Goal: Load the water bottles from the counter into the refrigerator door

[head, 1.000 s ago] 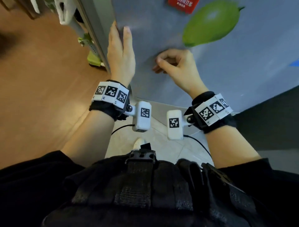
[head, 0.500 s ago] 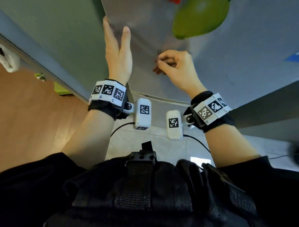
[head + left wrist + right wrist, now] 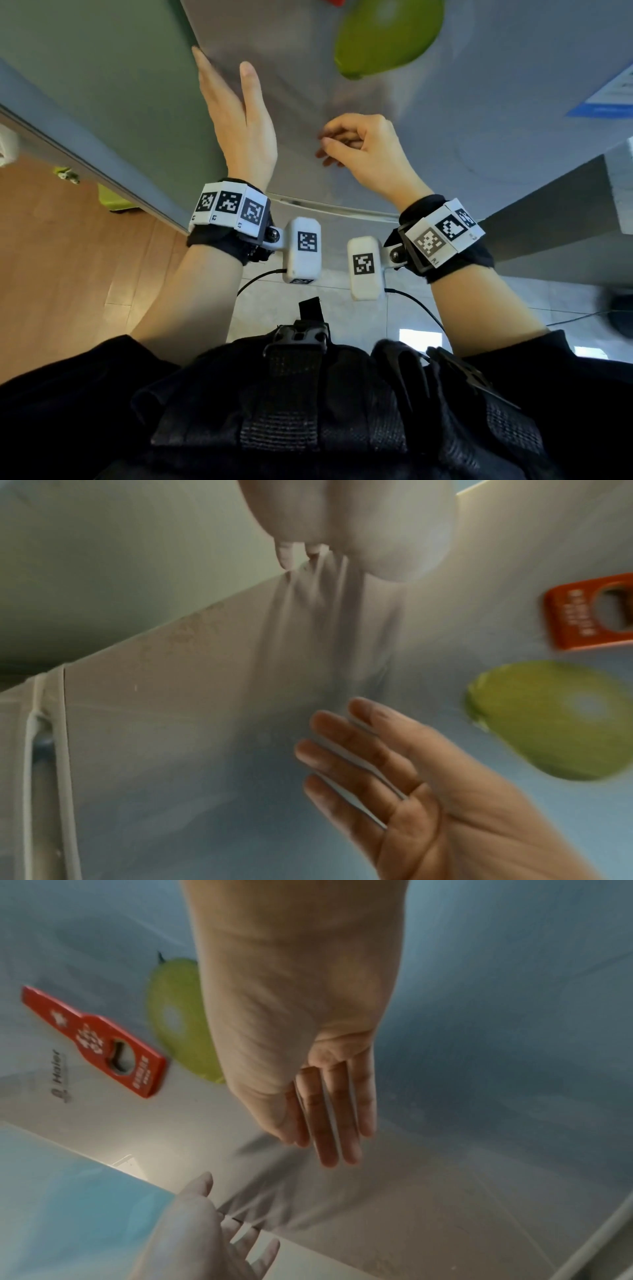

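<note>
fridge door [image 3: 394, 164] in front of me, looks shut | no water bottles in sight | left hand [image 3: 239, 120] flat, fingers straight, by door's left edge | right hand [image 3: 363, 147] loosely curled, empty | door is big, stiff, smooth; I think pulling its edge works best

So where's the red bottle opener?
The red bottle opener sticks on the fridge door, just left of the green fruit magnet, in the right wrist view.

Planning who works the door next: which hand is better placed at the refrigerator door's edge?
Left, probably. The left hand has straight fingers reaching the left edge of the refrigerator door; the right hand holds nothing and sits nearer the middle, below the green magnet.
</note>
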Demonstrator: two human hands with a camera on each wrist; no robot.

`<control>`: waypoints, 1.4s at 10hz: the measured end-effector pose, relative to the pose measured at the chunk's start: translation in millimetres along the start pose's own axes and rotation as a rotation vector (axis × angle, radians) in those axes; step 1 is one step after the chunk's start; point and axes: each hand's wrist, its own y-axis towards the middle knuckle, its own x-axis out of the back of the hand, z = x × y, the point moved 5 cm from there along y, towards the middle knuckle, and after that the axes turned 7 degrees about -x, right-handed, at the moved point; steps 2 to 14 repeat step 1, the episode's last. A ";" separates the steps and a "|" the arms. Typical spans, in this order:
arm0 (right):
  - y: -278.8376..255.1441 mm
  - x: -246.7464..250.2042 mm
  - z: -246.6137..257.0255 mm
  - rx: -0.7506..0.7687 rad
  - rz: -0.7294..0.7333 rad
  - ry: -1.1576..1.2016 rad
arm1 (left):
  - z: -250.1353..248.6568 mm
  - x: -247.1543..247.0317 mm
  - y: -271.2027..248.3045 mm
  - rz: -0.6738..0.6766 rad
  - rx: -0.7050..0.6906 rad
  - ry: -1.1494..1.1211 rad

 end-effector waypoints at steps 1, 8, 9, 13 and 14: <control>-19.7 14.9 -5.0 0.006 -0.007 -0.009 | -15.7 -9.1 -22.7 -0.019 -0.068 0.039; -19.7 14.9 -5.0 0.006 -0.007 -0.009 | -15.7 -9.1 -22.7 -0.019 -0.068 0.039; -19.7 14.9 -5.0 0.006 -0.007 -0.009 | -15.7 -9.1 -22.7 -0.019 -0.068 0.039; -19.7 14.9 -5.0 0.006 -0.007 -0.009 | -15.7 -9.1 -22.7 -0.019 -0.068 0.039; -19.7 14.9 -5.0 0.006 -0.007 -0.009 | -15.7 -9.1 -22.7 -0.019 -0.068 0.039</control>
